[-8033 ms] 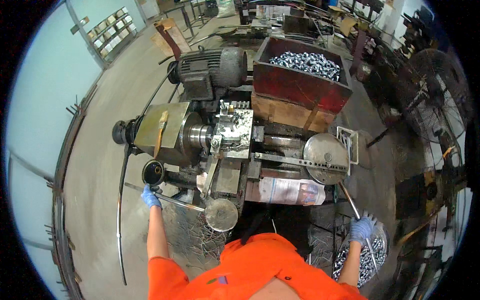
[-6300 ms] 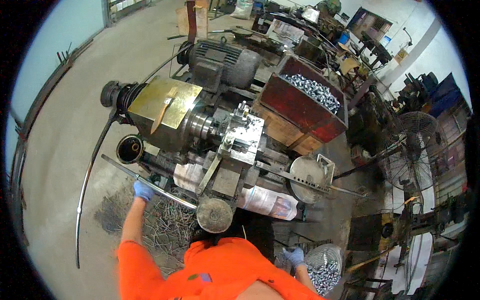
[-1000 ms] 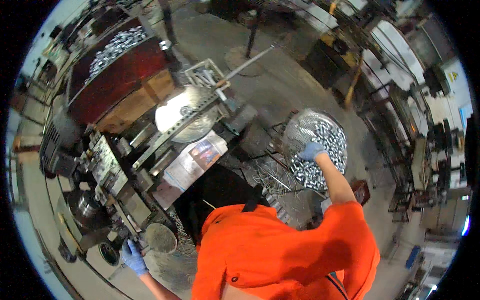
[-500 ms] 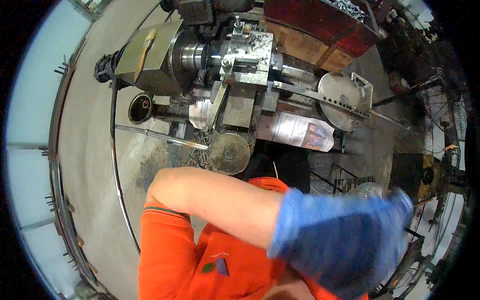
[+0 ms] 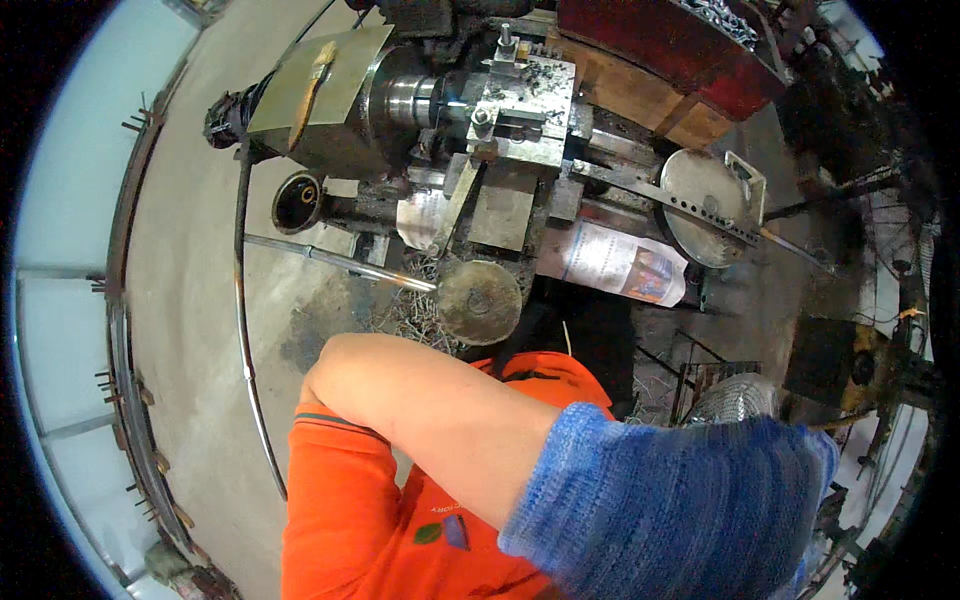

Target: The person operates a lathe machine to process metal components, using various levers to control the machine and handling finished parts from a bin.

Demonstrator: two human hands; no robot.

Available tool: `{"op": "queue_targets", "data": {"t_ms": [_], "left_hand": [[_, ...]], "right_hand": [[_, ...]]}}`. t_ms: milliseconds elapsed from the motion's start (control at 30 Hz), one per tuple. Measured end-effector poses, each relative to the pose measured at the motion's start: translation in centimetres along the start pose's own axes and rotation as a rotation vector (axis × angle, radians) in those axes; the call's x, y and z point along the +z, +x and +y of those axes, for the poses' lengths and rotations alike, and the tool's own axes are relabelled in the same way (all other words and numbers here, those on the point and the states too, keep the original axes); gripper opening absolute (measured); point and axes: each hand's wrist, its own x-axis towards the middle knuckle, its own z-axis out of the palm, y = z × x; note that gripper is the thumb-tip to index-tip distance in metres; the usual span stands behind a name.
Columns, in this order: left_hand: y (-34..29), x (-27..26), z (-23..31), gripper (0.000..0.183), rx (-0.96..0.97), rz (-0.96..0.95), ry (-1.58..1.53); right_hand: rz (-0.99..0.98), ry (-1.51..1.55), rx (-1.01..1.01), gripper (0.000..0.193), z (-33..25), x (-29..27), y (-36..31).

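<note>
Left hand (image 5: 690, 510) in fuzzy blue knit glove, grip unclear; round metal handwheel (image 5: 480, 302) beyond.

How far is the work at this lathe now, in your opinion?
Done: a red bin behind the lathe holds shiny metal parts, and shavings lie below it. In hand: nothing at the machine; the left hand, in a blue glove, is raised near the camera. Left: a basket of parts stands at the right, so more pieces seem likely.

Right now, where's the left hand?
In the head view the blue-gloved left hand is raised close to the camera, lower right, in front of the orange shirt, below the lathe.
</note>
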Motion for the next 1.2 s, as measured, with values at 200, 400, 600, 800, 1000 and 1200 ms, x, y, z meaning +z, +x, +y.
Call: {"op": "queue_targets", "data": {"t_ms": [200, 400, 600, 800, 1000, 1200], "left_hand": [[-0.5, -2.8, -1.1, 0.027, -0.090, -0.169, 0.173], [-9.7, -3.1, -7.2, 0.033, -0.903, -0.016, 0.227], [-14.8, -2.6, -8.4, 0.049, -1.254, 0.462, -0.437], [-16.1, -3.1, -7.2, 0.035, -1.041, 0.835, -0.847], [-15.6, -4.3, -7.9, 0.030, -1.063, 0.750, -0.388], [-15.5, -6.8, -6.7, 0.032, -1.119, 0.536, 0.302]], "right_hand": [[0.230, 0.352, -0.162, 0.029, -3.0, -2.6, -2.2], [0.330, 0.801, -0.702, 0.017, -21.5, -12.0, -9.5], [0.272, 0.763, -1.526, 0.021, -36.1, -17.9, -17.1], [0.230, 0.757, -1.662, 0.026, -39.6, -16.4, -18.0], [0.303, 0.678, -1.607, 0.024, -40.7, -16.6, -19.2], [0.455, 0.358, -1.737, 0.028, -42.7, -17.7, -19.7]]}}
